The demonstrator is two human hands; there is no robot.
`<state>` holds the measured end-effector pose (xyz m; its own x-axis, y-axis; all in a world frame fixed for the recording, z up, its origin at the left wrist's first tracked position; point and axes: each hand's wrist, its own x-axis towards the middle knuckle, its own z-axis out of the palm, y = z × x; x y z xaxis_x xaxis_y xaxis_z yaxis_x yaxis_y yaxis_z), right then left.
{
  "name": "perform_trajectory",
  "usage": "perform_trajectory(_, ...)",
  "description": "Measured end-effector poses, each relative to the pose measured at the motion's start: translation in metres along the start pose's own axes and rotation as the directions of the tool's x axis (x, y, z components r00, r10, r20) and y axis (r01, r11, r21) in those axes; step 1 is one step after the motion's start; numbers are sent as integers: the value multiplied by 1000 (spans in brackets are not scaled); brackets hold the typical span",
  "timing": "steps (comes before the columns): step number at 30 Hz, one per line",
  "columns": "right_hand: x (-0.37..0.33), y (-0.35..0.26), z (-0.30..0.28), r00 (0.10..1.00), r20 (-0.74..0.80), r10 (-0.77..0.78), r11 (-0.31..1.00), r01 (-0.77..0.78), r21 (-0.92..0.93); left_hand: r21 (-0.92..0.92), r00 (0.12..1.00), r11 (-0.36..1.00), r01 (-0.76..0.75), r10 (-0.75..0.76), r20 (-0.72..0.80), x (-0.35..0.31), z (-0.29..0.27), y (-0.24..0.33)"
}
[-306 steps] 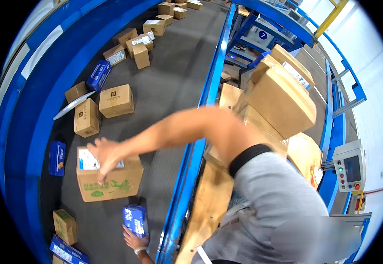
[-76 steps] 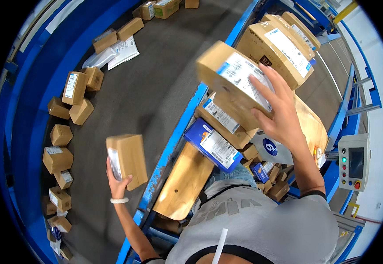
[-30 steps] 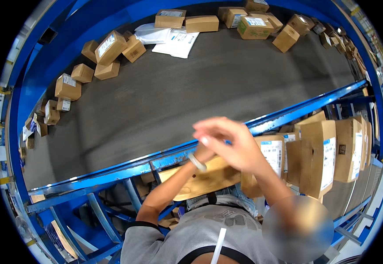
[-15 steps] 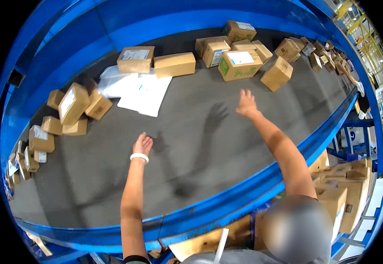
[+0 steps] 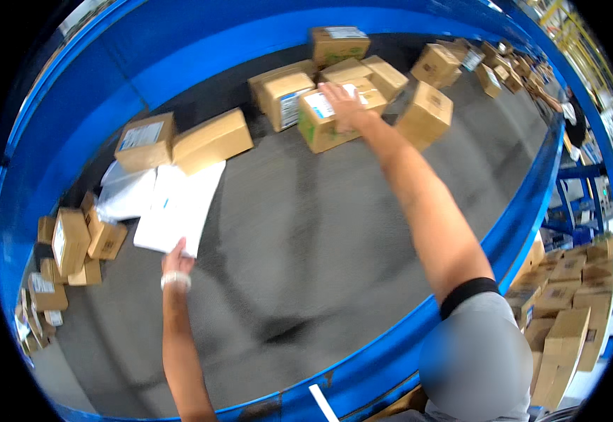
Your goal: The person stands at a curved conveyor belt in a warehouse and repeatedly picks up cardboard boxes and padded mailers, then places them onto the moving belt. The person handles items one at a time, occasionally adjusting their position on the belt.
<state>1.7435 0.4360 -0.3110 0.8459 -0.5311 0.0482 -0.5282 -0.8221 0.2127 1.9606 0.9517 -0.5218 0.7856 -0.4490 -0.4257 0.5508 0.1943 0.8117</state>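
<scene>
My left hand (image 5: pixel 178 261), with a white band at the wrist, is at the near edge of a flat white mailer (image 5: pixel 180 211). One digit lies over the mailer's edge and the others are partly hidden, closed at that edge. My right hand (image 5: pixel 344 105) rests with fingers stretched out on the top of a brown cardboard box (image 5: pixel 331 141) with green print and a white label. A plain brown box (image 5: pixel 426 116) stands just right of it, and another labelled box (image 5: pixel 282 98) stands to its left.
A grey conveyor belt (image 5: pixel 271 232) carries several more boxes, including a long box (image 5: pixel 211 141) behind the mailer. Blue walls (image 5: pixel 215 53) border the belt. Stacked cartons (image 5: pixel 567 295) stand at the lower right, near a blurred round shape (image 5: pixel 472 369). Another person (image 5: pixel 572 119) is at the far right.
Both hands were over the bare belt. The left has reached the mailer's near edge; the right has moved forward onto the box top. Parcels now appear farther left in view.
</scene>
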Motion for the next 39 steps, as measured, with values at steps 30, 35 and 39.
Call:
perform_trajectory(30,-558,91,-400,993,-65,99,891,-59,450,-59,928,957,-284,290,234,-515,50,-65)
perform_trajectory(35,-662,126,-397,982,-67,177,973,-164,163,58,842,991,-123,74,534,-549,137,-90)
perform_trajectory(39,-698,144,-338,891,405,205,975,-151,-162,135,670,990,37,-125,732,-575,208,-126)
